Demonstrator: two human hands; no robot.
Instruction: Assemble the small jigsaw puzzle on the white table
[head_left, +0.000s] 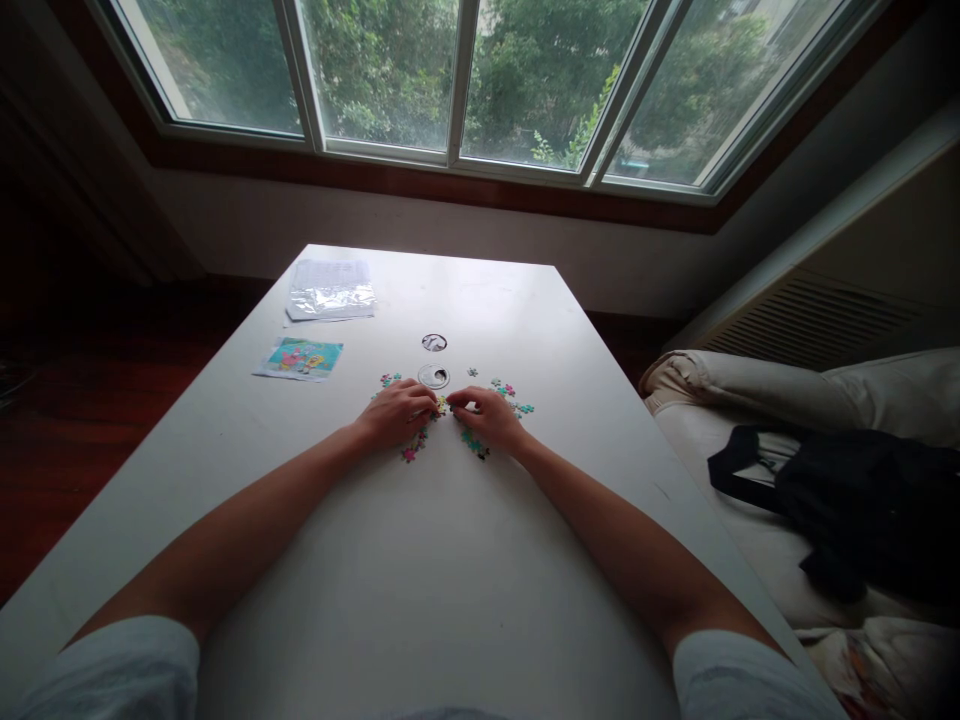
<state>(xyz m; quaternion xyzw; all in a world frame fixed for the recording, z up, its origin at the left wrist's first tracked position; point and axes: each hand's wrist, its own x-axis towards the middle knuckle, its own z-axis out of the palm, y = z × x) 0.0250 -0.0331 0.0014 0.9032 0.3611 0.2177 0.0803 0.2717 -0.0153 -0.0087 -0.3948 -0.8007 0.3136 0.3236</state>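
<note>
My left hand (400, 411) and my right hand (487, 416) rest on the white table (420, 560), fingertips meeting over a small cluster of colourful jigsaw pieces (442, 407). Both hands have curled fingers pinching at pieces between them. Loose pieces lie around: some pink and teal ones (512, 393) beyond my right hand, others (390, 380) beyond my left, and a pink piece (409, 455) near my left wrist. What exactly each fingertip grips is too small to see.
A picture card (300, 358) with a cartoon lies to the left. A clear plastic bag (330, 292) lies farther back. Two small round lids or tins (433, 360) sit behind the pieces. A cushioned seat with a black bag (847, 510) stands at right. Windows span the back.
</note>
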